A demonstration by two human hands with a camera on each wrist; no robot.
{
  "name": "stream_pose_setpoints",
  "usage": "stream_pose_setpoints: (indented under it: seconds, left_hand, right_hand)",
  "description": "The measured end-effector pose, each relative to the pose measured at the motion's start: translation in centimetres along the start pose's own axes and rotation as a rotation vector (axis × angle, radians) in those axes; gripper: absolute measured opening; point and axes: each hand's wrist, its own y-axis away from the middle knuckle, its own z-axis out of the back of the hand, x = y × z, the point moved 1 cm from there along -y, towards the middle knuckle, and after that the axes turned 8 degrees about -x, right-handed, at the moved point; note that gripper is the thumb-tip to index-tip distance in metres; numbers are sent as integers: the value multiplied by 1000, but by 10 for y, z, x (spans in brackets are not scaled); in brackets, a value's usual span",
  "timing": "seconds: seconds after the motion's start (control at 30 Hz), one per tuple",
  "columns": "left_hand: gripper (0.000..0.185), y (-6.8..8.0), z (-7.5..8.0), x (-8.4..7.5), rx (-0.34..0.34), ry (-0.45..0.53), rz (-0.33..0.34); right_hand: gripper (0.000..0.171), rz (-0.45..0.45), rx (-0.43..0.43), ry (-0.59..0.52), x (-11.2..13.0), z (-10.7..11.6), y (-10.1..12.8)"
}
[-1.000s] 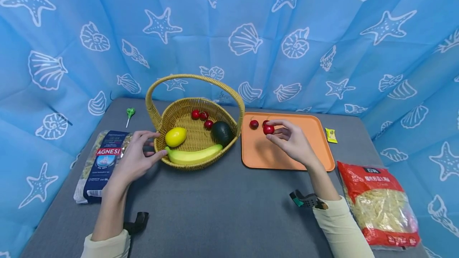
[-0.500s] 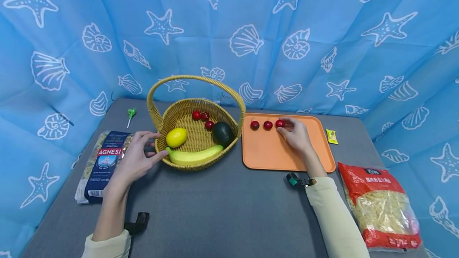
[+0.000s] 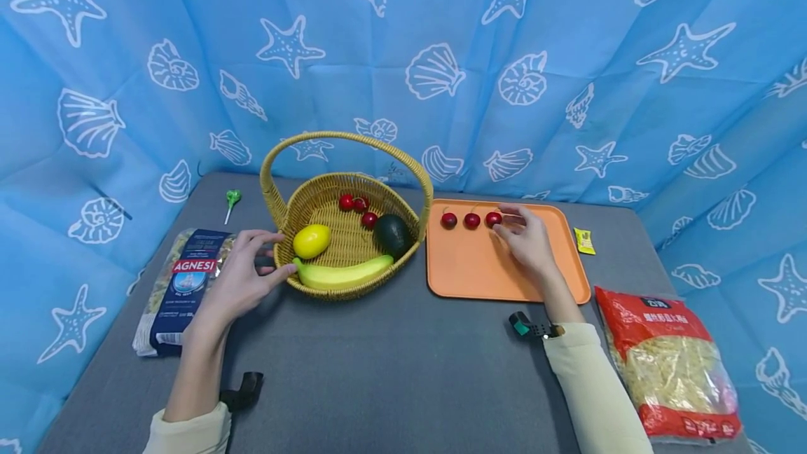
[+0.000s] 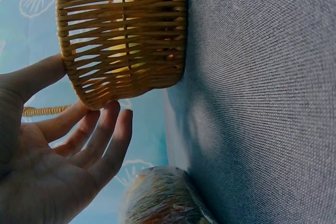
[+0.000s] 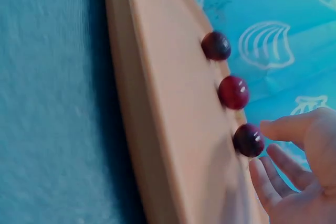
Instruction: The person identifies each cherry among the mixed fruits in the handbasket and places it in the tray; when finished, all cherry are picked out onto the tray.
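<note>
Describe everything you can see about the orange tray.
The orange tray is a flat rectangular piece with rounded corners and a low raised rim, plastic by its look. It lies on the grey table, right of the wicker basket. Three cherries sit in a row along its far edge. The right hand hovers open beside the rightmost one.
</note>
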Motion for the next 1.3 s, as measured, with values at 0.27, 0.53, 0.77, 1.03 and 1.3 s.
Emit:
stream_pose_setpoints:
  seconds: [0.27, 0.53, 0.77, 1.03, 1.3]
  left_hand:
    - [63, 0, 0, 1, -5, -3, -7]
    - [62, -1, -1, 1, -4, -2, -2]
    - [62, -2, 0, 0, 1, 3, -4]
    - [62, -2, 0, 1, 5, 8, 2]
    - [62, -1, -1, 1, -1, 8, -3]
  right_hand:
    - [37, 145, -13, -149, 39, 4, 24]
    - [31, 316, 11, -341, 101, -3, 65]
    - [34, 413, 228, -447, 146, -33, 94]
    - [32, 387, 389, -472, 177, -96, 80]
    - [33, 241, 358, -316, 191, -156, 44]
